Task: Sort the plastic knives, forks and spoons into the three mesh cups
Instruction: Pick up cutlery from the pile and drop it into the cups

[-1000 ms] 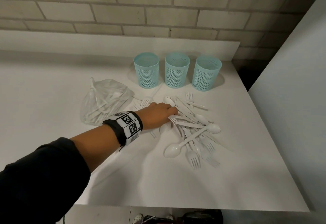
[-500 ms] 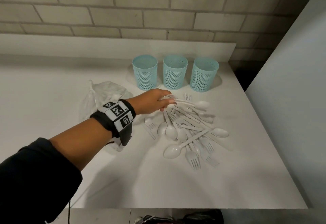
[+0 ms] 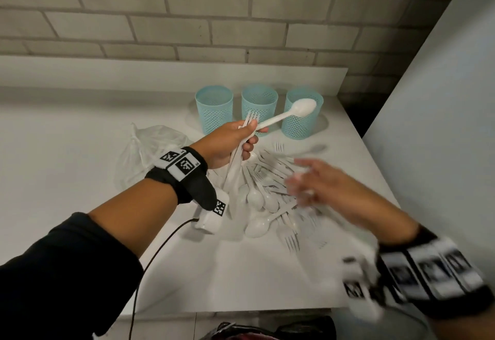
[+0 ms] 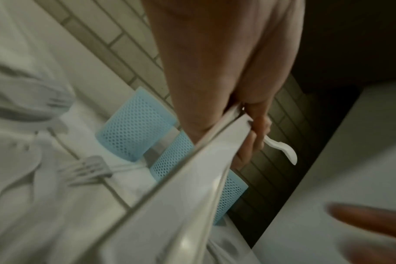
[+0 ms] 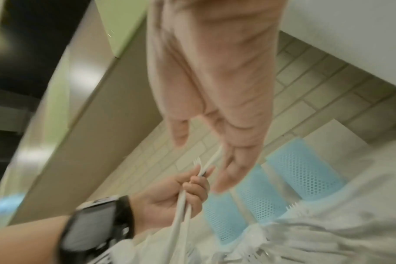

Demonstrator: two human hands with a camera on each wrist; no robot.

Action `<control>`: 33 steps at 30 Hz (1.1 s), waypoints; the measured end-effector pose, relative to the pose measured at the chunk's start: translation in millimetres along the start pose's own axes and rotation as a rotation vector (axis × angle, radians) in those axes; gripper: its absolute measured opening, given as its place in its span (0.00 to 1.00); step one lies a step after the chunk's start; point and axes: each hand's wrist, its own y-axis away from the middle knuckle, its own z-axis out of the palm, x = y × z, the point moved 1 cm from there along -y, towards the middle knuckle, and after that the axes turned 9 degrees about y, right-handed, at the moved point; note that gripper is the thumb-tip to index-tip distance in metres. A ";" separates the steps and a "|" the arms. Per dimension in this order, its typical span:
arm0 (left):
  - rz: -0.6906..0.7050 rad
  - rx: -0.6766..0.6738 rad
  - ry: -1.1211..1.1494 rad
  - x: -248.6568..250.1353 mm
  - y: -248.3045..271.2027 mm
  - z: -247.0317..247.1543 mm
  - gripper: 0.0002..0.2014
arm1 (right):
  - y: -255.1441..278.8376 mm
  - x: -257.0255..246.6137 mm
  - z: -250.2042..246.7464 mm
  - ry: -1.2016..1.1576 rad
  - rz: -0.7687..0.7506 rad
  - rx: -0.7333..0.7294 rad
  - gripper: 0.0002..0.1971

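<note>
Since the earlier frame the left hand (image 3: 230, 144) has lifted off the pile, fingers now curled round a fork (image 3: 250, 120) and a spoon (image 3: 289, 114). The spoon's bowl points right, toward the rightmost mesh cup (image 3: 302, 114). The right hand (image 3: 318, 181), blurred, fingers spread and empty, reaches in nearby, over the cutlery pile (image 3: 270, 195).

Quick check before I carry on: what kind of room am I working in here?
Probably a break room or utility corner, though I cannot be sure. A plain white countertop runs along a painted brick wall, holding three light-blue mesh cups and a pile of white plastic cutlery.
</note>
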 end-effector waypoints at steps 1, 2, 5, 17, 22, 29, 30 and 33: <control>-0.018 0.004 0.051 -1.9 -1.5 1.8 0.15 | -20.6 -7.1 -1.3 -0.129 0.012 0.109 0.24; -0.036 0.005 0.099 -4.8 -3.0 3.9 0.15 | -41.4 -12.7 -3.7 -0.245 0.024 0.182 0.26; -0.073 0.015 0.191 -11.8 -7.0 10.0 0.14 | -86.7 -31.9 -4.9 -0.570 0.044 0.177 0.13; 0.002 0.240 0.533 -18.1 -17.3 -8.5 0.13 | -143.4 -40.0 -10.6 -0.825 0.018 0.384 0.06; 0.120 0.315 0.686 -9.1 -21.3 -20.1 0.15 | -138.4 -26.1 1.8 -0.329 0.090 0.108 0.14; 0.301 0.397 0.747 4.7 -28.5 -21.2 0.15 | -119.2 -13.8 20.0 -0.251 0.119 -0.292 0.18; 0.318 0.404 0.736 4.7 -28.8 -20.3 0.15 | -117.3 -13.8 21.9 -0.242 0.104 -0.309 0.18; 0.349 0.440 0.703 4.6 -29.9 -17.2 0.15 | -118.5 -10.1 29.3 -0.258 0.057 -0.252 0.21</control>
